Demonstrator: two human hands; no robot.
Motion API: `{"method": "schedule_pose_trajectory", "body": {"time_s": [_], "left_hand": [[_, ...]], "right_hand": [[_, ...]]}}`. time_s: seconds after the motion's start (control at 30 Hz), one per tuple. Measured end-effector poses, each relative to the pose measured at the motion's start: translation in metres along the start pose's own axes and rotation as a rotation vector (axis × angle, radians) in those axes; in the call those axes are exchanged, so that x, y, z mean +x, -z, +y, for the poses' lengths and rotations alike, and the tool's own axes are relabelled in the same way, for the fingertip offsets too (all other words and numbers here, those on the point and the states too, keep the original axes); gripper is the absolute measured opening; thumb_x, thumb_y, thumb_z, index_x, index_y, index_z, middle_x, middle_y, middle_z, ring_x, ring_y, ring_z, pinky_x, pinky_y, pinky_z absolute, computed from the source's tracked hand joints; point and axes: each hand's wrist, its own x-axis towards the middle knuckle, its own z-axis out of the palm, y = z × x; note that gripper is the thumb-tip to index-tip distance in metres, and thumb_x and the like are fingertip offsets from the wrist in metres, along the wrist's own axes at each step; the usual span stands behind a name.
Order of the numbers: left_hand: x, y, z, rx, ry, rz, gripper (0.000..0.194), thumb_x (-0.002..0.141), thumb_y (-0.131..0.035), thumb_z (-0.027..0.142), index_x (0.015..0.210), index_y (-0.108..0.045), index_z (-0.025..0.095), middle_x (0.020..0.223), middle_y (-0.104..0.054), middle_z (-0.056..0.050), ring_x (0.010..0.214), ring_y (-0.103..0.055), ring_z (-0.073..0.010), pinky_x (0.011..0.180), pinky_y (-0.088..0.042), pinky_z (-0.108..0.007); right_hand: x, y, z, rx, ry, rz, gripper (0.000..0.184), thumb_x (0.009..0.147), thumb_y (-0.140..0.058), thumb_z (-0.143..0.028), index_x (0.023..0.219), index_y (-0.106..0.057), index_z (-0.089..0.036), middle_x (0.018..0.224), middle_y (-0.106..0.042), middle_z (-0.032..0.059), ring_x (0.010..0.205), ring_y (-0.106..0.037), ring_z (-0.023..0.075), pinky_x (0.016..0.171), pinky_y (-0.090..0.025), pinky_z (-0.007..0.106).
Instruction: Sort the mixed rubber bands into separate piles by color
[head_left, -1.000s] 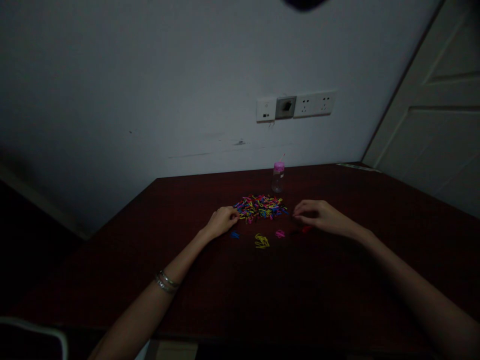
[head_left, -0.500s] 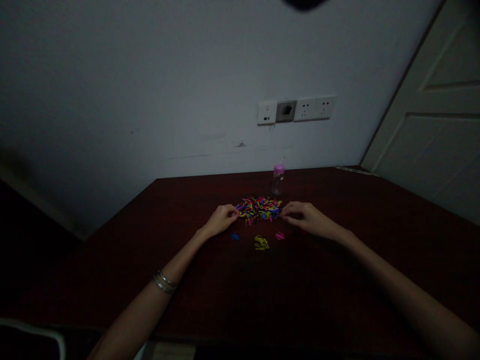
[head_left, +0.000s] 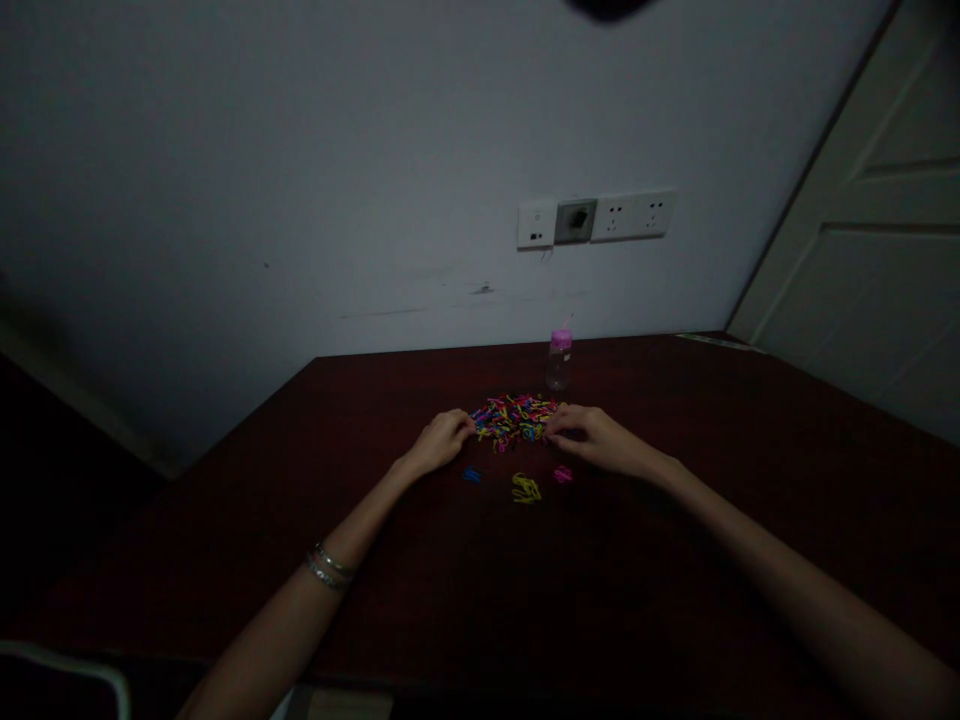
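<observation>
A pile of small multicoloured rubber bands (head_left: 510, 416) lies on the dark red table. My left hand (head_left: 444, 438) rests at the pile's left edge, its fingers bent and closed; what they hold, if anything, is too small to tell. At the right edge, my right hand (head_left: 589, 437) touches the bands with thumb and fingertips drawn into a pinch, and its contents are hidden. Nearer to me lie three sorted groups: blue bands (head_left: 472, 474), a larger heap of yellow bands (head_left: 526, 488) and pink bands (head_left: 562, 474).
Behind the pile stands a clear bottle (head_left: 558, 370) with a pink cap. The table (head_left: 420, 600) meets a pale wall carrying a row of sockets (head_left: 634, 216). A white panelled door (head_left: 885, 290) is on the right. The light is dim.
My right hand has moved slightly left, further over the pile's right edge. My left hand has stayed almost in place, and the three small groups look the same.
</observation>
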Motion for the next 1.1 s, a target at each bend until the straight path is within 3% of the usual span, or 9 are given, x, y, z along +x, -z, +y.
{"method": "schedule_pose_trajectory", "body": {"time_s": [0.2,0.33,0.5,0.8,1.1], "left_hand": [[-0.002,0.009,0.022,-0.137,-0.05,0.026,0.017,0.084,-0.043,0.022,0.083,-0.059,0.014,0.085,-0.06,-0.005,0.081,-0.054,-0.0156,0.076,-0.042,-0.027],[-0.006,0.016,0.046,-0.25,-0.108,0.048,0.017,0.085,-0.044,0.023,0.081,-0.058,0.014,0.084,-0.059,-0.004,0.079,-0.053,-0.0139,0.074,-0.041,-0.026],[-0.01,0.015,0.065,-0.32,-0.127,-0.037,0.016,0.084,-0.046,0.023,0.079,-0.058,0.013,0.08,-0.058,-0.003,0.075,-0.052,-0.0128,0.071,-0.041,-0.024],[-0.015,0.001,0.071,-0.305,-0.183,-0.322,0.014,0.081,-0.051,0.019,0.078,-0.063,0.014,0.077,-0.061,-0.003,0.072,-0.053,-0.0113,0.066,-0.04,-0.021],[-0.012,-0.003,0.064,-0.319,-0.114,-0.331,0.017,0.075,-0.059,0.024,0.084,-0.07,0.015,0.069,-0.061,-0.001,0.06,-0.048,-0.0094,0.053,-0.035,-0.019]], "right_hand": [[-0.006,0.007,0.0,0.054,-0.012,0.055,0.017,0.082,-0.05,-0.023,0.085,-0.066,-0.021,0.09,-0.064,0.0054,0.084,-0.058,0.0181,0.078,-0.047,0.035],[-0.006,0.013,-0.004,0.112,-0.031,0.162,0.019,0.082,-0.051,-0.029,0.091,-0.066,-0.022,0.093,-0.064,0.0056,0.086,-0.059,0.0185,0.078,-0.048,0.036],[-0.004,0.009,-0.014,0.134,0.042,0.22,0.022,0.08,-0.055,-0.029,0.099,-0.064,-0.023,0.096,-0.063,0.0062,0.089,-0.057,0.0184,0.078,-0.048,0.036],[-0.006,0.003,-0.013,0.111,0.015,0.205,0.019,0.079,-0.055,-0.024,0.096,-0.065,-0.023,0.094,-0.064,0.0056,0.089,-0.058,0.0182,0.076,-0.049,0.034],[-0.007,-0.003,-0.008,0.098,0.029,0.158,0.019,0.079,-0.053,-0.018,0.093,-0.065,-0.021,0.091,-0.065,0.0055,0.086,-0.057,0.0173,0.075,-0.048,0.034]]}}
